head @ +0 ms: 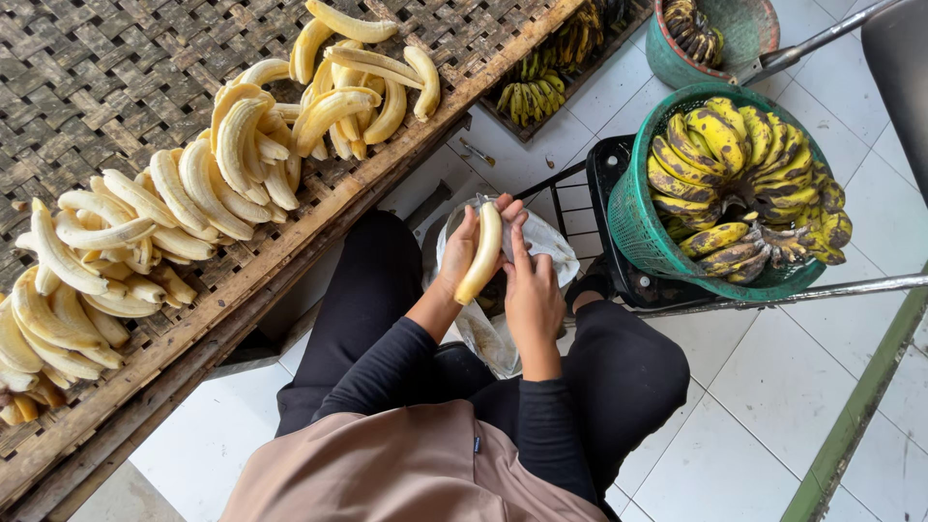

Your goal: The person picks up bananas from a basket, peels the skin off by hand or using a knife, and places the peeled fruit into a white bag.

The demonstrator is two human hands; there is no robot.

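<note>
On the woven tabletop [116, 87] at left, our peeled bananas [193, 184] lie heaped near the edge, where one could roll off. Our left hand [462, 253] grasps a slippery peeled banana [481, 256] over the white bag [541, 242] while our right hand [530, 290] pinches it; a loose grip could drop it, missing the bag beside the green basket [633, 227].

Banana-processing workshop — peeled bananas [193, 184] on woven tray [97, 68].

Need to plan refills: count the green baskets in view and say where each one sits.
2. One green mesh basket, full of unpeeled bananas, sits on a black rack right of the hands. A second green basket stands at the top edge, partly cut off. Others may lie outside the frame.
</note>
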